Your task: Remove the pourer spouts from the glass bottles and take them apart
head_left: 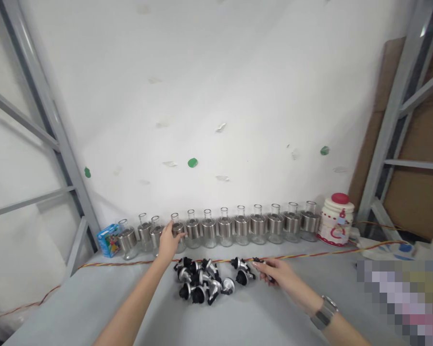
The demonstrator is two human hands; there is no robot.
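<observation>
Several clear glass bottles with brushed-metal sleeves [225, 225] stand in a row along the wall. My left hand [170, 240] is at one bottle [179, 227] left of the row's middle, its fingers on the left side and the thumb across the front of the sleeve. On the grey table lies a loose pile of black-and-silver pourer stoppers [202, 278]. Just right of that pile, my right hand [277, 272] is closed on a pourer stopper [259, 260]; black parts of it show at the fingertips, and the rest is hidden by the fingers.
A blue printed box [108, 241] stands at the row's left end, a white jar with a red lid [335, 223] at its right end. A twisted red-and-yellow cord [303, 254] runs across the table [159, 322] before the bottles. Grey metal posts [393, 115] flank both sides.
</observation>
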